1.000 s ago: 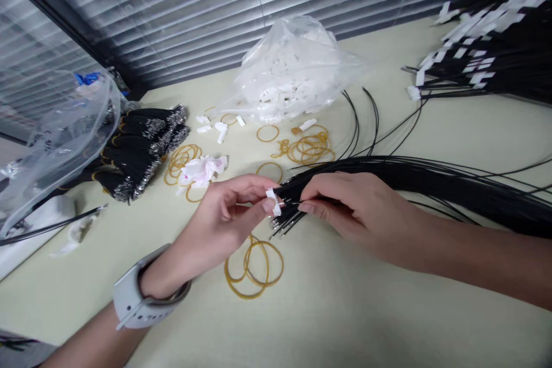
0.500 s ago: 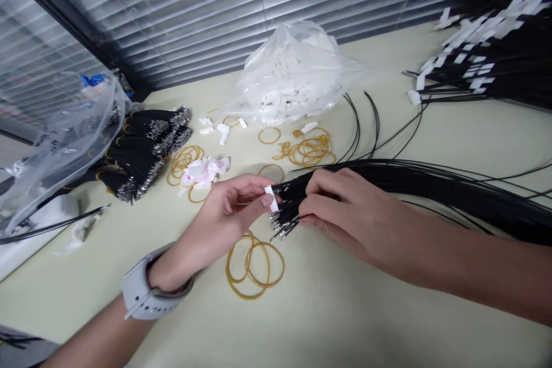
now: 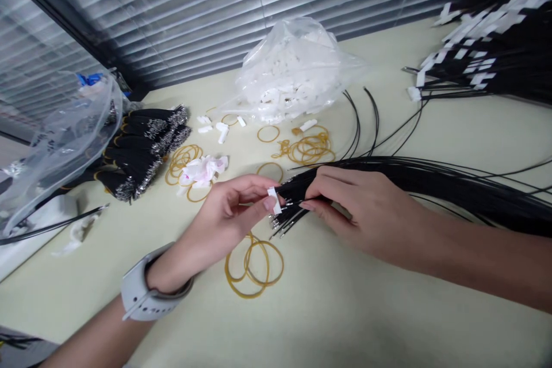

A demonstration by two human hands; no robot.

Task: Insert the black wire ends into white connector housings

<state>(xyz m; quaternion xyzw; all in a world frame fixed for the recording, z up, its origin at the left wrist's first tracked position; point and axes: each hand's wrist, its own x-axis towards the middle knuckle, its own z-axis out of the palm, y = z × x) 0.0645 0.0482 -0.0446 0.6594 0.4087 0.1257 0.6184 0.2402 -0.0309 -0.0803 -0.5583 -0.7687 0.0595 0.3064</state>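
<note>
Wires [image 3: 431, 184] partly hidden under right hand [image 3: 357, 210].

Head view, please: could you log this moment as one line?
left hand: pinches white connector | right hand: fingers on black wire bundle | rubber bands: below, on table

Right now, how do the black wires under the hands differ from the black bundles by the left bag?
The loose wires fan out long across the table, untied; the bundles lie short, stacked and banded with rubber bands. The right hand touches the loose wires; nothing touches the bundles. Both are black with silvery metal tips.
</note>
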